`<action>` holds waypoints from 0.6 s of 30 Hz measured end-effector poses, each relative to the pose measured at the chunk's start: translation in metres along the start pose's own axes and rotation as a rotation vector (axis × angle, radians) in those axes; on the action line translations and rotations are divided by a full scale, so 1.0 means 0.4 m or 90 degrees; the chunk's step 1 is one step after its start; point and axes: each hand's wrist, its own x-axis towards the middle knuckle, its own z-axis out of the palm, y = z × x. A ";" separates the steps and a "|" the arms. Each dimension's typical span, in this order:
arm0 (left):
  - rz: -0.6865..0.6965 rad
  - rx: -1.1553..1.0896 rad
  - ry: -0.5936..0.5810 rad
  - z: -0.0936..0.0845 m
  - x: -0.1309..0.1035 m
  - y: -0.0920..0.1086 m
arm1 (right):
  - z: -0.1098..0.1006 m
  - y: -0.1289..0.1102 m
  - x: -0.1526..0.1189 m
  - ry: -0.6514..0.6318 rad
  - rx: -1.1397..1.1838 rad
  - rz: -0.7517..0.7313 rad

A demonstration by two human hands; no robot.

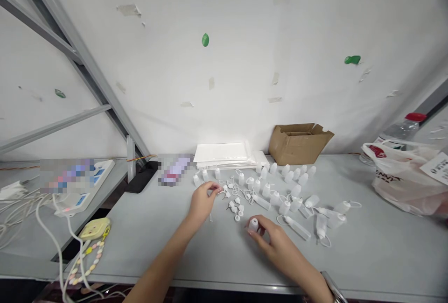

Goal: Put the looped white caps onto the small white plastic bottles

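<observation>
Near the front of the table my right hand (271, 235) holds a small white squeeze bottle (253, 225) upright, its open neck facing me. My left hand (205, 198) reaches to the left side of a pile of small white caps (235, 205) with thin loops. Its thumb and forefinger are pinched at a small white piece, apparently a cap, too small to make out clearly. Around the caps stand several capped bottles, such as one bottle (217, 173) behind my left hand. More bottles lie on their sides to the right, among them a long bottle (297, 228) with a looped cap.
Against the wall are a stack of white packets (222, 153) and an open cardboard box (297, 146). A plastic bag (402, 181) stands at right. On the left are a black phone (142, 178), a power strip (94, 186), cables and a yellow case (95, 229).
</observation>
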 end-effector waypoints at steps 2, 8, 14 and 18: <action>-0.019 -0.079 -0.007 -0.018 -0.019 0.011 | -0.010 -0.012 0.008 0.024 0.028 -0.001; -0.145 -0.524 -0.106 -0.035 -0.091 0.048 | 0.005 -0.058 0.035 0.105 0.064 -0.036; -0.232 -0.739 -0.219 -0.021 -0.116 0.067 | 0.033 -0.088 0.045 0.148 0.074 -0.056; -0.220 -0.698 -0.232 -0.012 -0.121 0.082 | 0.041 -0.092 0.045 0.158 0.076 -0.079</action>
